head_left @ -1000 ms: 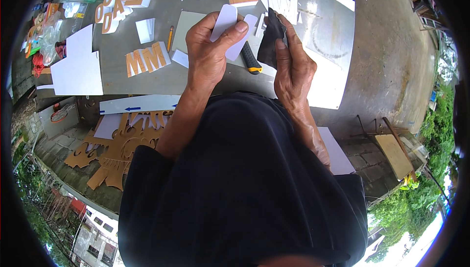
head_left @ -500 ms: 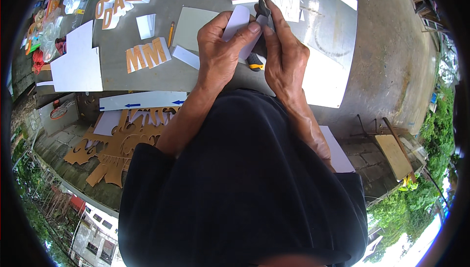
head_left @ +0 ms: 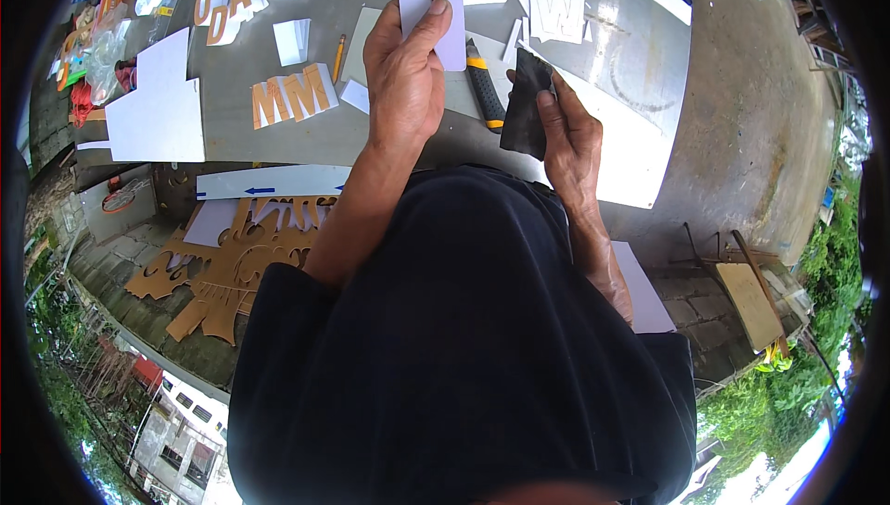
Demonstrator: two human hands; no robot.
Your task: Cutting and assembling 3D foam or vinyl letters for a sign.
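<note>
Step in hand is probably edge smoothing. Left hand (head_left: 405, 83) clamps two pale rounded pieces (head_left: 453, 46) under its thumb, above the grey table (head_left: 227, 130). Right hand (head_left: 573, 139) pinches a dark sheet (head_left: 526, 120), likely abrasive; hands apart, sheet not touching the pieces. A pass would call for a firm left grip and the sheet against an edge.

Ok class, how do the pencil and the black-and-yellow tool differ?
The pencil is thin; the black-and-yellow tool is thicker. The pencil is mostly orange-yellow, the tool mostly black. The pencil lies left of the left hand, the tool between that and the right hand. Both lie on the grey table, unheld.
</note>
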